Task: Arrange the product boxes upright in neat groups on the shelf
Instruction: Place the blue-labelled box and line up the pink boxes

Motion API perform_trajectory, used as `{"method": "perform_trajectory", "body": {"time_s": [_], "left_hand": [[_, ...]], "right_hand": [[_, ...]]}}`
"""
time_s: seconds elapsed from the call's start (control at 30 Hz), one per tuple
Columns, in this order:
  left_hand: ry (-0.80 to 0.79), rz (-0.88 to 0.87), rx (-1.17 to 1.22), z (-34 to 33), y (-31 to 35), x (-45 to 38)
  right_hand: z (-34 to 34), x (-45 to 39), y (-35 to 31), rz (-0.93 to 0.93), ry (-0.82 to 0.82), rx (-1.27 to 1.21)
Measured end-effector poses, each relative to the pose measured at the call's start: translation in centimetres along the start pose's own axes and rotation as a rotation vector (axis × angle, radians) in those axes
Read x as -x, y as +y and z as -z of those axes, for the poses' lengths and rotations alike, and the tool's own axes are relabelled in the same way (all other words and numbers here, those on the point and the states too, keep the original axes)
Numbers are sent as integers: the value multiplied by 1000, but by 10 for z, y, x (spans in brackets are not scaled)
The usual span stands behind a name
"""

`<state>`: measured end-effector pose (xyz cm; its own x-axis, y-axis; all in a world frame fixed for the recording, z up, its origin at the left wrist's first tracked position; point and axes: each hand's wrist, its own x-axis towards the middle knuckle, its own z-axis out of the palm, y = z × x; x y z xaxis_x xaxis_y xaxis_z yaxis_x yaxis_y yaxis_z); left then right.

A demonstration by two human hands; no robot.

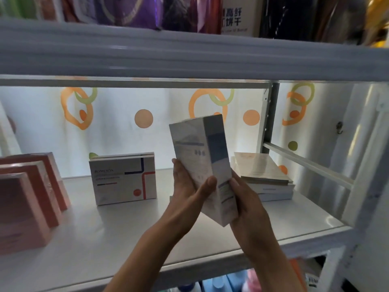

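Far to the left of both hands, three pink boxes (27, 199) stand upright in a row on the white shelf (117, 234), one behind the other, their fronts turned toward the right. Nearer, still left of the hands and farther back on the shelf, a white box with red and blue lines (123, 179) stands on its long edge, facing forward, with a second flat box just behind it. The left hand (187, 190) has its grip closed on a tall pale box (205, 165): the thumb lies across the box's front face near its lower half and the fingers reach up along the left side. The box is held above the shelf, tilted with its top leaning left, its narrow blue-banded side turned to the right. The right hand (246, 205) grips the same box from the right, its thumb pressed on the narrow side and its fingers wrapped behind the lower corner. Behind and to the right of the right hand, a stack of flat boxes (265, 175) lies on the shelf, the top one skewed against those under it. Behind everything hangs a white backdrop with orange and green rings (77, 108). Above the hands, the upper shelf (189, 57) carries dark packets and a box printed with Chinese characters (233, 17); below the hands, blurred coloured goods show under the shelf's front edge.
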<state>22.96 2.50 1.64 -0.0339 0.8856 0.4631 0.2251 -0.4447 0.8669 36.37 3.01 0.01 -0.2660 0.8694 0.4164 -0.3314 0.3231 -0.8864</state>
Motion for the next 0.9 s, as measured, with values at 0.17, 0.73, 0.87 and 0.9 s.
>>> {"method": "perform_trajectory", "body": {"time_s": [0.17, 0.73, 0.87, 0.9], "left_hand": [[-37, -38, 61, -3, 11, 6], [264, 42, 44, 8, -26, -8], [258, 31, -273, 13, -58, -28], [217, 41, -391, 16, -64, -33]], "right_hand": [[-1, 8, -2, -33, -51, 16], [26, -6, 21, -200, 196, 391], [39, -8, 24, -151, 287, 310], [42, -8, 24, -143, 293, 304]]}}
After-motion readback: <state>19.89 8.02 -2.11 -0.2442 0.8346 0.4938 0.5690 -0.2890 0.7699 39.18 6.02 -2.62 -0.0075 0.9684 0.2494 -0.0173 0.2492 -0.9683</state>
